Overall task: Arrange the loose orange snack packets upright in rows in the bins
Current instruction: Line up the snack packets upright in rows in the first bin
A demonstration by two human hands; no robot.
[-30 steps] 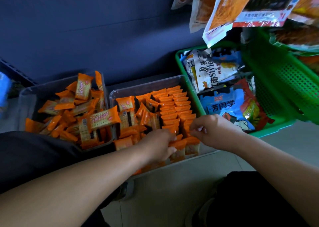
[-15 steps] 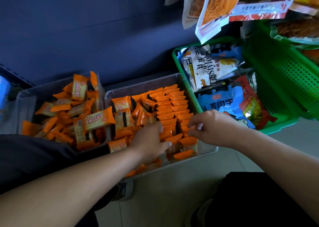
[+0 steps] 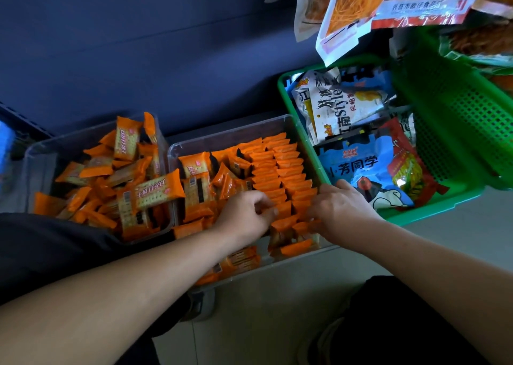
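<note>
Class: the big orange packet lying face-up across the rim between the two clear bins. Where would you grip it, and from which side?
Pinch the orange packet across its long edges, coming from above. It lies flat and label-up on the pile with its top free, so the left hand, the nearer one, could likely reach it.

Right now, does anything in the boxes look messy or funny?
Yes. The left clear bin is all jumble: orange packets lie flat and crisscrossed. In the middle clear bin, only the right side has neat upright rows; its left side is still a loose heap. Nothing looks spilled or torn.
</note>
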